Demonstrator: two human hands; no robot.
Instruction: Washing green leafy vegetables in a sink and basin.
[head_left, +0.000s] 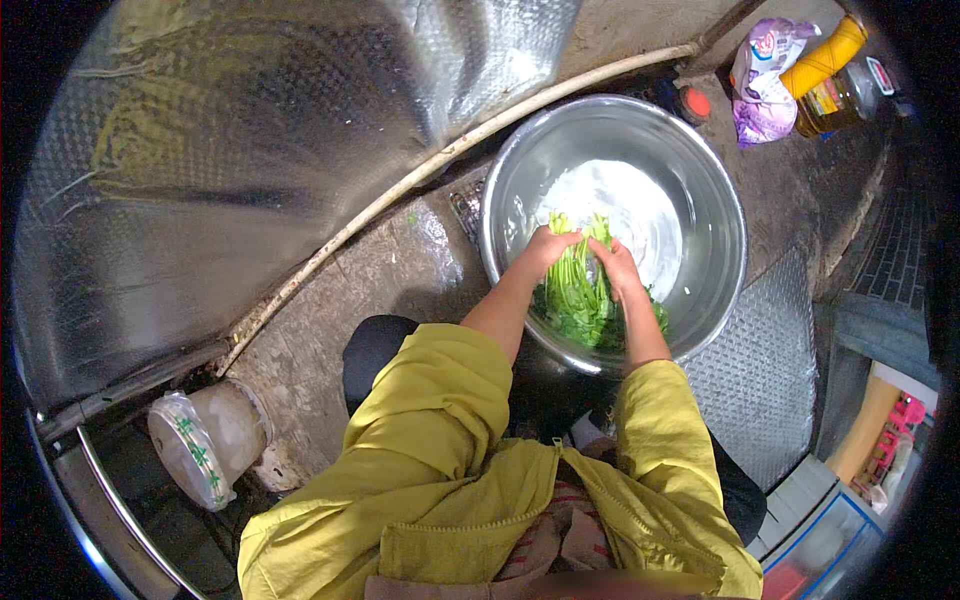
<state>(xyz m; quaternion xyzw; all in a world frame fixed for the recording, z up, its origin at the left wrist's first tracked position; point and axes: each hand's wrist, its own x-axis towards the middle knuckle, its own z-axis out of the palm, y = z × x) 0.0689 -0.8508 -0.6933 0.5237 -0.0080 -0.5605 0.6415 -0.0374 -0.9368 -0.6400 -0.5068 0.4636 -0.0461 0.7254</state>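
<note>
A large round metal basin (716, 300) stands on the floor before me, with what looks like water inside. In its near half, my left hand (553, 246) and my right hand (616, 266) are closed around the pale stems of a bunch of leafy greens (574, 281), one hand on each side. The stems point away from me and the dark leaves hang towards the near wall of the basin. More green leaves (658, 315) show just right of my right wrist. Some fingers are hidden among the stems.
A pale pipe (450, 150) runs past the basin's far left side, along a silvery foil sheet (300, 150). At the upper right are a purple-and-white bag (765, 82), a yellow roll (825, 58) and an oil bottle (832, 105). A covered bucket (202, 446) stands lower left; a textured metal plate (757, 375) lies right.
</note>
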